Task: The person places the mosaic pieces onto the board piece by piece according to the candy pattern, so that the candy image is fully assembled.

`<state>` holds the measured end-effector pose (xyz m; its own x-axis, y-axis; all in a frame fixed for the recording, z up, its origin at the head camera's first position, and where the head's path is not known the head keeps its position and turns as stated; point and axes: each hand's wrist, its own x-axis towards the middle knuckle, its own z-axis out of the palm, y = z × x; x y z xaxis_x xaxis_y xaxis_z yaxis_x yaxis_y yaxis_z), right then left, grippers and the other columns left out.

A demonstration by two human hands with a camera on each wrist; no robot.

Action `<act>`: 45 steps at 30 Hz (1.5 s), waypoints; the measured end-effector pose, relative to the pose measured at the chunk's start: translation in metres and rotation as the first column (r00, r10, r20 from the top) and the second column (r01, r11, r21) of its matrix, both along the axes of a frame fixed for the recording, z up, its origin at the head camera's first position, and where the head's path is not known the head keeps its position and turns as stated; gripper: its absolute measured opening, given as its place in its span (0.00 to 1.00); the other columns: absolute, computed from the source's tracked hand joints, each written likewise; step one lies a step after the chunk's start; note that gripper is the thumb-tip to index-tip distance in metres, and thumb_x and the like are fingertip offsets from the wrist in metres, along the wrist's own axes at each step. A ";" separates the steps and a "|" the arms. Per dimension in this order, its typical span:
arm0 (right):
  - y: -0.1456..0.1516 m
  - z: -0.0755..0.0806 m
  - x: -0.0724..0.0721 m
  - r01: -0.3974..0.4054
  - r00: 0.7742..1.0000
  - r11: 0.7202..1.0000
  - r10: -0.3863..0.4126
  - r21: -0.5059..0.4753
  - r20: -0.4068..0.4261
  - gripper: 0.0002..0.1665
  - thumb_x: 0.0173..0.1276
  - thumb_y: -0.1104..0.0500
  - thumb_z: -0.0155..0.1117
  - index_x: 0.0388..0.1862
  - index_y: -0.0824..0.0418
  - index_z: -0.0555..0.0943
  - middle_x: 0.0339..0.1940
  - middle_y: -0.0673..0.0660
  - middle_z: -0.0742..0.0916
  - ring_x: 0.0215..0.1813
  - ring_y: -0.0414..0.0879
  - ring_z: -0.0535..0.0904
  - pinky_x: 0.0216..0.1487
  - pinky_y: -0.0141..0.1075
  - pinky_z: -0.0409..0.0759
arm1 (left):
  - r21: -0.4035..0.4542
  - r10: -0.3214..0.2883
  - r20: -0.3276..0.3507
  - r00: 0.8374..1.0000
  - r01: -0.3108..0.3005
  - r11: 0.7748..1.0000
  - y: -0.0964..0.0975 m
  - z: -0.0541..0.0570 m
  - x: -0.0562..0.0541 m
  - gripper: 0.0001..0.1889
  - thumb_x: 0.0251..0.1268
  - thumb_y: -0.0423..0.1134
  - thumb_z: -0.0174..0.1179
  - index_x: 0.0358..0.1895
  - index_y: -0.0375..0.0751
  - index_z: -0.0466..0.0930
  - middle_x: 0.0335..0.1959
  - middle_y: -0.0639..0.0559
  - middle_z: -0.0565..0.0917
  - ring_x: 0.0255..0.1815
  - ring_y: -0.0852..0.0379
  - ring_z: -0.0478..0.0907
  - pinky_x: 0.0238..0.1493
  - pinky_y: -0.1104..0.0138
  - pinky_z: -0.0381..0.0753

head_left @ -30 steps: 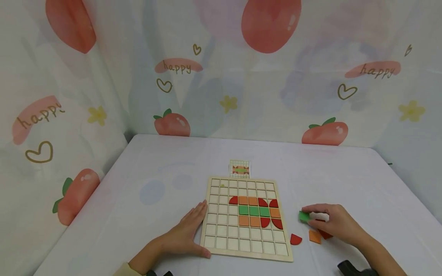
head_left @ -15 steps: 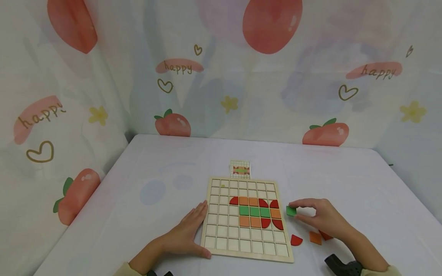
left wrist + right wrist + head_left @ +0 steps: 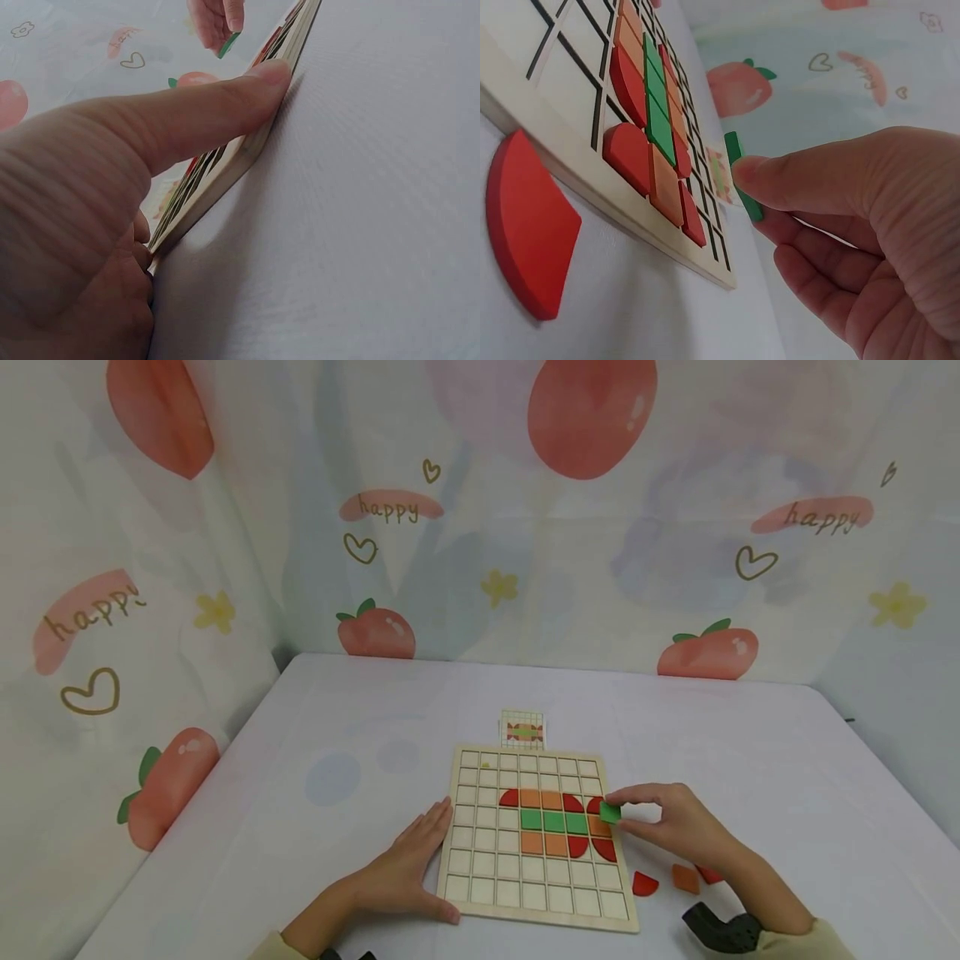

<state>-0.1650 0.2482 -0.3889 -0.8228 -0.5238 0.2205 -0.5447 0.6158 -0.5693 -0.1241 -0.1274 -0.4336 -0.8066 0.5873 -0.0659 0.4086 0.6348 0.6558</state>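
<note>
My right hand [image 3: 678, 818] pinches a green square tile [image 3: 610, 812] between thumb and forefinger, over the right edge of a wooden grid board [image 3: 540, 922]. The right wrist view shows that green tile [image 3: 744, 176] held on edge, raised above the board. My left hand [image 3: 401, 872] rests along the board's left side, fingers spread and thumb at the near left corner; in the left wrist view its thumb [image 3: 217, 112] lies on the rim. Set into the grid are a row of green squares [image 3: 553, 822], orange squares [image 3: 531, 842] and red quarter-round pieces [image 3: 573, 802].
Right of the board lie a loose red quarter-round piece [image 3: 645, 884], an orange tile [image 3: 685, 878] and another red piece [image 3: 708, 874] partly behind my right arm. A small pattern card [image 3: 523, 729] touches the board's far edge. Printed cloth walls [image 3: 555, 552] stand behind the table.
My right hand has carried the green tile leftward from beside the loose pieces to over the board's right edge. The left hand has stayed at the board's left side.
</note>
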 end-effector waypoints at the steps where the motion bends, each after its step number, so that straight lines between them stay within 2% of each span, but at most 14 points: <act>1: -0.001 0.000 -0.001 -0.004 1.000 1.000 0.004 -0.002 0.001 0.19 0.52 0.65 0.71 0.46 0.61 0.83 0.41 0.49 0.85 0.45 0.46 0.80 0.44 0.47 0.79 | 0.000 0.000 0.000 1.000 0.000 1.000 0.000 0.000 0.000 0.66 0.37 0.68 0.66 0.73 0.37 0.34 0.74 0.48 0.36 0.72 0.55 0.32 0.69 0.56 0.36; 11: -0.020 0.003 -0.007 -0.056 0.998 0.998 0.056 0.009 -0.020 0.18 0.53 0.63 0.71 0.45 0.60 0.83 0.42 0.47 0.85 0.47 0.45 0.80 0.46 0.45 0.78 | -0.003 0.002 -0.006 1.000 -0.002 1.000 0.001 -0.001 0.000 0.67 0.37 0.69 0.65 0.73 0.38 0.33 0.74 0.48 0.36 0.72 0.55 0.32 0.69 0.56 0.36; 16: -0.029 0.003 -0.009 -0.081 0.997 0.997 0.081 -0.013 -0.007 0.18 0.54 0.62 0.71 0.45 0.60 0.83 0.43 0.49 0.85 0.48 0.47 0.79 0.47 0.47 0.77 | 0.001 -0.001 -0.007 1.000 0.001 1.000 0.000 0.000 0.000 0.67 0.37 0.68 0.65 0.73 0.37 0.33 0.74 0.48 0.36 0.72 0.55 0.32 0.69 0.56 0.36; 22: -0.037 0.001 -0.013 -0.112 0.994 0.993 0.113 -0.031 0.016 0.17 0.56 0.63 0.69 0.46 0.60 0.83 0.42 0.49 0.85 0.46 0.45 0.80 0.48 0.46 0.77 | 0.007 -0.003 -0.013 1.000 0.003 1.000 -0.001 -0.002 0.000 0.66 0.37 0.68 0.66 0.73 0.38 0.33 0.74 0.49 0.36 0.72 0.55 0.32 0.69 0.57 0.36; 27: -0.043 0.000 -0.015 -0.154 0.988 0.987 0.154 -0.047 0.001 0.16 0.56 0.63 0.69 0.45 0.61 0.83 0.41 0.49 0.85 0.41 0.44 0.79 0.43 0.45 0.79 | 0.007 -0.007 -0.013 1.000 0.007 1.000 -0.001 -0.002 0.000 0.66 0.37 0.68 0.66 0.73 0.38 0.34 0.74 0.49 0.36 0.72 0.55 0.32 0.69 0.56 0.35; 31: -0.050 0.000 -0.018 -0.205 0.978 0.976 0.201 -0.071 -0.055 0.17 0.54 0.65 0.70 0.44 0.62 0.83 0.41 0.50 0.86 0.42 0.42 0.80 0.39 0.43 0.80 | 0.006 -0.007 -0.014 1.000 0.007 1.000 -0.001 -0.001 0.000 0.66 0.38 0.68 0.65 0.73 0.37 0.34 0.74 0.48 0.36 0.72 0.55 0.32 0.69 0.56 0.36; 33: -0.054 0.000 -0.020 -0.228 0.972 0.970 0.222 -0.087 -0.077 0.17 0.53 0.66 0.70 0.43 0.63 0.83 0.40 0.52 0.86 0.39 0.40 0.80 0.31 0.37 0.80 | 0.006 -0.006 -0.014 1.000 0.006 1.000 -0.001 0.000 0.001 0.66 0.37 0.68 0.65 0.73 0.37 0.34 0.74 0.48 0.36 0.72 0.55 0.32 0.69 0.56 0.36; 35: -0.058 0.000 -0.022 -0.246 0.968 0.964 0.238 -0.104 -0.080 0.16 0.53 0.67 0.70 0.43 0.63 0.83 0.40 0.53 0.86 0.38 0.40 0.80 0.27 0.35 0.79 | 0.006 -0.006 -0.015 1.000 0.006 1.000 -0.001 0.000 0.001 0.66 0.37 0.68 0.65 0.73 0.37 0.34 0.74 0.48 0.36 0.72 0.55 0.32 0.69 0.56 0.36; 38: -0.064 0.000 -0.023 -0.245 0.969 0.963 0.241 -0.113 -0.050 0.16 0.54 0.66 0.70 0.44 0.63 0.83 0.40 0.52 0.86 0.39 0.40 0.80 0.31 0.37 0.81 | 0.008 -0.009 -0.020 1.000 0.009 1.000 -0.001 0.001 0.001 0.66 0.38 0.67 0.66 0.72 0.37 0.34 0.74 0.48 0.36 0.72 0.54 0.32 0.69 0.56 0.36; 41: -0.070 0.000 -0.023 -0.231 0.973 0.966 0.232 -0.116 -0.011 0.16 0.54 0.65 0.69 0.44 0.62 0.83 0.41 0.51 0.86 0.44 0.41 0.80 0.43 0.44 0.79 | 0.012 -0.014 -0.023 1.000 0.015 1.000 -0.001 0.001 0.001 0.66 0.38 0.67 0.66 0.72 0.36 0.34 0.74 0.47 0.36 0.72 0.54 0.33 0.69 0.56 0.36; 45: -0.075 -0.002 -0.023 -0.229 0.973 0.966 0.231 -0.119 0.000 0.15 0.55 0.65 0.69 0.44 0.62 0.83 0.41 0.52 0.86 0.45 0.43 0.80 0.45 0.45 0.79 | 0.013 -0.016 -0.018 1.000 0.017 1.000 -0.001 0.001 0.001 0.66 0.38 0.67 0.66 0.72 0.36 0.34 0.74 0.47 0.36 0.72 0.54 0.33 0.69 0.56 0.36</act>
